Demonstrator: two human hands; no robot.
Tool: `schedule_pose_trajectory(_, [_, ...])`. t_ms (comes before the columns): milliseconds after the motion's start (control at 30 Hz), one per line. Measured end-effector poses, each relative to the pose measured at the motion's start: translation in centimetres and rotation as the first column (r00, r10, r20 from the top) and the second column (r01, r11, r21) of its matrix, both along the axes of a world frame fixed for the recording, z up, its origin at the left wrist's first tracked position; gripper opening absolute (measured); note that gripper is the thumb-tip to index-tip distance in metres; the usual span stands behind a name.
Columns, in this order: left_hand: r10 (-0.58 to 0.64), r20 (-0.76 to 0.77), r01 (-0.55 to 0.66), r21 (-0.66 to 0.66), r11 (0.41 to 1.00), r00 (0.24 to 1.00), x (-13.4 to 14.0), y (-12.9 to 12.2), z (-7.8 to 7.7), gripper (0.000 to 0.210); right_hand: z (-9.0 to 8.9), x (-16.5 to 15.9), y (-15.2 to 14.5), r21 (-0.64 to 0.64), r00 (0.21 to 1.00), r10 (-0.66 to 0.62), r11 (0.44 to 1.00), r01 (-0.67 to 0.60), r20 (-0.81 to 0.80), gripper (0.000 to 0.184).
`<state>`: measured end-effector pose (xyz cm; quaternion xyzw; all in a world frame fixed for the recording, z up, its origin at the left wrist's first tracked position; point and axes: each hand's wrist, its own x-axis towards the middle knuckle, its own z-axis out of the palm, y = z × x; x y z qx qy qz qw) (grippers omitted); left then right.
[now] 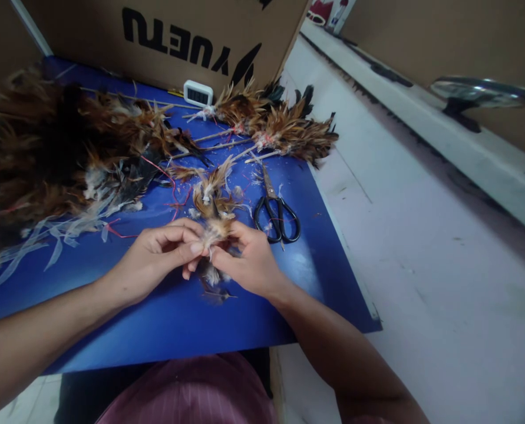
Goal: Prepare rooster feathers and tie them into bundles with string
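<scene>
Near the front of the blue table, my left hand [167, 250] and my right hand [248, 256] meet over a small bunch of brown and white feathers [217, 231]. Both hands pinch its pale, fluffy base between thumb and fingers. Some fingertips are hidden behind the bunch. Just beyond my fingers lie loose brown feathers [209, 191] with whitish ends. Black-handled scissors [273, 209] rest to the right of my right hand, blades pointing away. A thin red string [174, 191] trails over the table past my left hand.
A large heap of brown and black feathers [59, 141] covers the left side, with translucent ribbons [54, 229]. Feather bundles on sticks [293, 132] lie at the back right. Behind stand a white digital timer [198, 94] and a cardboard box [156, 56]. The blue table [178, 330] borders a white wall [403, 235].
</scene>
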<state>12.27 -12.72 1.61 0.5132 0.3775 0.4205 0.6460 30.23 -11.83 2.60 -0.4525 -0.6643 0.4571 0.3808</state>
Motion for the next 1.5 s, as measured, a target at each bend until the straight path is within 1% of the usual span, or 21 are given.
schedule_pose_trajectory(100, [-0.006, -0.007, 0.006, 0.034, 0.999, 1.0, 0.1, 0.1, 0.0, 0.015, -0.1, -0.1, 0.0, -0.057, 1.0, 0.001, 0.998, -0.003, -0.029, 0.009])
schedule_pose_trajectory(167, [0.002, 0.008, -0.002, 0.013, 1.0, 1.0, 0.3, 0.2, 0.2, 0.016, -0.1, -0.1, 0.0, -0.096, 0.998, 0.003, 0.995, -0.009, -0.063, 0.01])
schedule_pose_trajectory(333, [0.04, 0.115, -0.024, -0.134, 0.991, 0.993, 0.4, 0.1, 0.8, 0.014, 0.0, -0.1, 0.2, -0.18, 0.986, 0.004, 0.983, -0.034, -0.167, 0.012])
schedule_pose_trajectory(400, [0.052, 0.136, -0.026, -0.187, 0.982, 0.989, 0.3, 0.1, 0.9, 0.014, 0.2, -0.1, 0.3, -0.208, 0.981, 0.0, 0.977, -0.041, -0.196, 0.011])
schedule_pose_trajectory(533, [0.071, 0.158, -0.031, -0.243, 0.97, 0.985, 0.1, 0.2, 1.0, 0.013, 0.7, 0.1, 0.4, -0.262, 0.976, -0.019, 0.964, -0.04, -0.219, 0.01])
schedule_pose_trajectory(600, [0.069, 0.162, -0.03, -0.232, 0.972, 0.984, 0.0, 0.2, 1.0, 0.013, 0.9, 0.2, 0.5, -0.267, 0.975, -0.025, 0.963, -0.036, -0.221, 0.01])
schedule_pose_trajectory(700, [0.035, 0.128, -0.016, -0.154, 0.988, 0.991, 0.2, 0.0, 0.9, 0.014, 0.9, 0.2, 0.5, -0.26, 0.974, -0.024, 0.965, -0.036, -0.223, 0.011])
schedule_pose_trajectory(800, [-0.006, 0.07, 0.012, -0.077, 0.997, 0.998, 0.3, -0.2, 0.6, 0.014, 0.5, 0.1, 0.5, -0.28, 0.978, -0.018, 0.959, -0.043, -0.21, 0.012])
schedule_pose_trajectory(933, [-0.021, 0.015, 0.021, -0.034, 0.999, 1.0, 0.3, -0.1, 0.4, 0.017, 0.0, 0.0, 0.4, -0.288, 0.983, 0.003, 0.956, -0.056, -0.183, 0.013])
schedule_pose_trajectory(1000, [-0.011, 0.017, 0.012, -0.054, 0.998, 1.0, 0.3, 0.0, 0.5, 0.018, 0.0, 0.0, 0.4, -0.289, 0.983, 0.003, 0.956, -0.056, -0.182, 0.013])
schedule_pose_trajectory(1167, [0.062, 0.101, -0.041, -0.199, 0.979, 0.993, 0.2, 0.2, 1.1, 0.014, 0.8, 0.2, 0.5, -0.313, 0.978, -0.024, 0.949, -0.042, -0.206, 0.012])
schedule_pose_trajectory(1233, [0.085, 0.104, -0.06, -0.219, 0.974, 0.991, 0.1, 0.3, 1.1, 0.013, 0.9, 0.2, 0.5, -0.317, 0.979, -0.03, 0.948, -0.037, -0.203, 0.011])
schedule_pose_trajectory(1333, [0.065, 0.07, -0.054, -0.152, 0.987, 0.995, 0.1, 0.2, 1.0, 0.015, 0.9, 0.2, 0.6, -0.326, 0.978, -0.034, 0.945, -0.035, -0.203, 0.011])
schedule_pose_trajectory(1433, [-0.01, -0.008, 0.009, -0.047, 0.999, 1.0, 0.2, -0.1, 0.7, 0.017, 0.6, 0.1, 0.6, -0.338, 0.98, -0.018, 0.94, -0.051, -0.198, 0.013])
schedule_pose_trajectory(1500, [-0.052, -0.054, 0.052, 0.001, 0.999, 0.997, 0.2, -0.2, 0.6, 0.02, 0.5, 0.0, 0.5, -0.337, 0.981, -0.005, 0.94, -0.062, -0.193, 0.014])
